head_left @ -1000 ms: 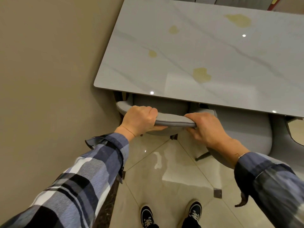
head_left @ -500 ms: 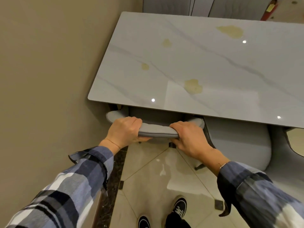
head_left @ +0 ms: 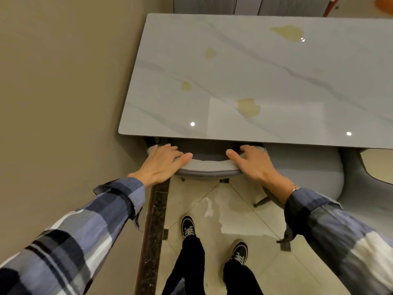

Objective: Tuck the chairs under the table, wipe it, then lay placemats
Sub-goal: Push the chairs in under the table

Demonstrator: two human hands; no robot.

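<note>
A grey padded chair [head_left: 209, 167] sits pushed in under the near edge of a white marble-look table [head_left: 265, 128]; only the top of its backrest shows. My left hand [head_left: 162, 165] lies flat on the backrest's left end, fingers spread and no longer curled round it. My right hand [head_left: 254, 162] rests the same way on the right end. Several yellowish stains mark the tabletop, the nearest stain [head_left: 248, 107] close to the front edge.
A beige wall [head_left: 63, 92] runs close along the left, with a dark stone floor border [head_left: 153, 231] at its foot. A second grey chair [head_left: 306, 171] stands to the right, partly under the table. More grey chair backs [head_left: 212, 5] show beyond the far edge. My feet stand on glossy tiles.
Both hands have let go of the backrest and now lie flat with fingers spread. The chair has slid further under the table, and I have stepped closer.
</note>
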